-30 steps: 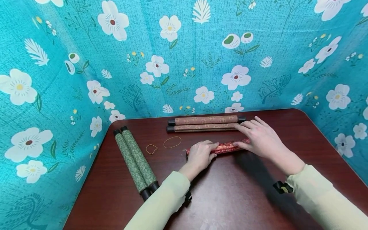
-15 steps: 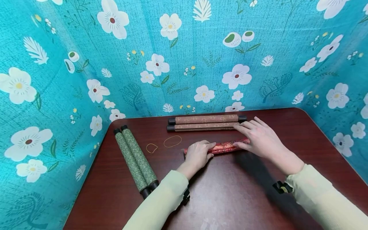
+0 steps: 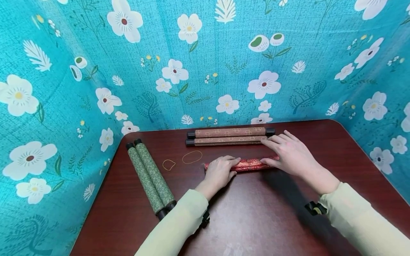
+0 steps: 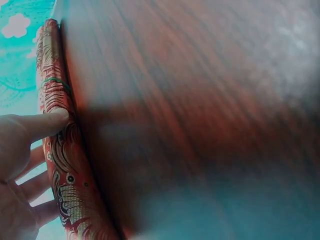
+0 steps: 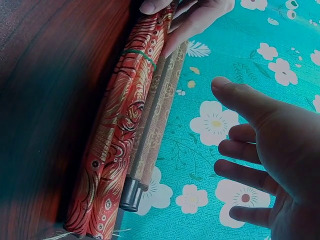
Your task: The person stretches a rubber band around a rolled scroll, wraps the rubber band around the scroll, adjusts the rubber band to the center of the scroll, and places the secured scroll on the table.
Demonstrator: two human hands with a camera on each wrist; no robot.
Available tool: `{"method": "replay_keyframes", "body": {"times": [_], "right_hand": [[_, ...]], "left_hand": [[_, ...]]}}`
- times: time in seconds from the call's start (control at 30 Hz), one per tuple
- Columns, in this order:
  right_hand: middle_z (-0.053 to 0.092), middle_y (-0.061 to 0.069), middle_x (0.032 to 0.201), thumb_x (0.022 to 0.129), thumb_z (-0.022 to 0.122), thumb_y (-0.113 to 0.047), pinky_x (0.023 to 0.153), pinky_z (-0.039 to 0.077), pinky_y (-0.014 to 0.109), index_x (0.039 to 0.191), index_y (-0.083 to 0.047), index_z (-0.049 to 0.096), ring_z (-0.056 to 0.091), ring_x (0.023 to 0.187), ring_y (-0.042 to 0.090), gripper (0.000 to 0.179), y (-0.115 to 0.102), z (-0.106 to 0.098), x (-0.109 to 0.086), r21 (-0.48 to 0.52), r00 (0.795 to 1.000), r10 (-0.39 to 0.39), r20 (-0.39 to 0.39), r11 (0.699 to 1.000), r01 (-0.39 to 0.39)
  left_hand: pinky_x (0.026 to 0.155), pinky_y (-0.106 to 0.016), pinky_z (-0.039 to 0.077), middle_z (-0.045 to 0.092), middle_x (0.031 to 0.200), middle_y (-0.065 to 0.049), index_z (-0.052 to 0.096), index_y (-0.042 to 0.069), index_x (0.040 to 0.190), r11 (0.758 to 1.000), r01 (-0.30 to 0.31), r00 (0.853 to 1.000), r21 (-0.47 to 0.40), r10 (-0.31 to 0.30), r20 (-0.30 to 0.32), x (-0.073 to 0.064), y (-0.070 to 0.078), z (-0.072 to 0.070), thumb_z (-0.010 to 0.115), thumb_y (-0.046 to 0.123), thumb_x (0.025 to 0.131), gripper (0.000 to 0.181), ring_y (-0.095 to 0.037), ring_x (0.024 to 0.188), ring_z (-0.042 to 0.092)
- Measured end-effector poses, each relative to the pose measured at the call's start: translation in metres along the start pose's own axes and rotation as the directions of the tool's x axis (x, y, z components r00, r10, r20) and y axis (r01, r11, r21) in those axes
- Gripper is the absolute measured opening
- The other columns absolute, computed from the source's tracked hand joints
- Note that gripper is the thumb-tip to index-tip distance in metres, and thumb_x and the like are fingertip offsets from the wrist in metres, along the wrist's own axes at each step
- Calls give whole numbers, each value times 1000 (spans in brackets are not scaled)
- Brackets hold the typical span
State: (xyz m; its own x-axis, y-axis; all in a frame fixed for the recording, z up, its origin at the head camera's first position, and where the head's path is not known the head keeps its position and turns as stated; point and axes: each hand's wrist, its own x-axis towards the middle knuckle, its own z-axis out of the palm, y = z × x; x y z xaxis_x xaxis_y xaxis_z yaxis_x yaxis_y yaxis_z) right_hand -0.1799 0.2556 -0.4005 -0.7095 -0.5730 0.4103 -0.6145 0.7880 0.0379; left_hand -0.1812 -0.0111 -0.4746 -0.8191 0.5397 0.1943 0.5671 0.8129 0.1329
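A red and gold brocade scroll (image 3: 250,164), rolled into two side-by-side rolls, lies across the middle of the table. My left hand (image 3: 219,172) grips its left part, thumb on the near side and fingers behind, as the left wrist view shows with the thumb (image 4: 55,119). Around the scroll, just right of that hand, runs a thin green band (image 5: 142,56). Pale threads stick out at the scroll's right end in the right wrist view. My right hand (image 5: 290,155) is held beside that end with fingers spread, holding nothing; in the head view its thumb overlaps the scroll.
Behind the red scroll lies a brown patterned scroll pair (image 3: 229,132) with black ends. A green scroll pair (image 3: 150,174) slants at the left, its near end partly behind the left sleeve (image 3: 179,220). Two thin rubber bands (image 3: 192,157) lie between. Flowered blue cloth (image 3: 205,71) surrounds the table.
My left hand and the red scroll have shifted slightly to the left. The right hand has stayed almost in place, and the other scrolls and rubber bands have not moved.
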Motion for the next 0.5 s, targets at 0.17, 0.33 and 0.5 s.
{"method": "replay_keyframes", "body": {"times": [0.17, 0.33, 0.5], "right_hand": [[74, 19, 115, 79, 94, -41, 113, 43, 66, 129, -1, 75, 68, 111, 41, 67, 0, 0, 1, 1, 1000, -10, -5, 1000, 10], [74, 19, 114, 79, 92, -42, 112, 44, 66, 126, -1, 76, 69, 111, 42, 65, 1, 1, 4, -2, 1000, -24, -11, 1000, 24], [74, 20, 116, 80, 92, -43, 113, 43, 66, 127, 0, 75, 68, 112, 42, 65, 2, 2, 10, -5, 999, -28, 21, 1000, 29]], "left_hand": [[107, -37, 54, 69, 142, 2, 67, 23, 148, 1000, -7, 1000, -6, 7, 14, -1, -2, 1, 84, 32, 95, 56, -19, 127, 68], [116, -43, 48, 67, 147, 0, 65, 23, 150, 1000, -23, 999, 15, 23, 32, -2, -1, -5, 84, 36, 95, 60, -18, 136, 63], [118, -49, 46, 63, 152, -1, 64, 23, 151, 999, -28, 998, 27, 27, 53, -5, -4, -16, 83, 38, 95, 61, -22, 140, 60]]}}
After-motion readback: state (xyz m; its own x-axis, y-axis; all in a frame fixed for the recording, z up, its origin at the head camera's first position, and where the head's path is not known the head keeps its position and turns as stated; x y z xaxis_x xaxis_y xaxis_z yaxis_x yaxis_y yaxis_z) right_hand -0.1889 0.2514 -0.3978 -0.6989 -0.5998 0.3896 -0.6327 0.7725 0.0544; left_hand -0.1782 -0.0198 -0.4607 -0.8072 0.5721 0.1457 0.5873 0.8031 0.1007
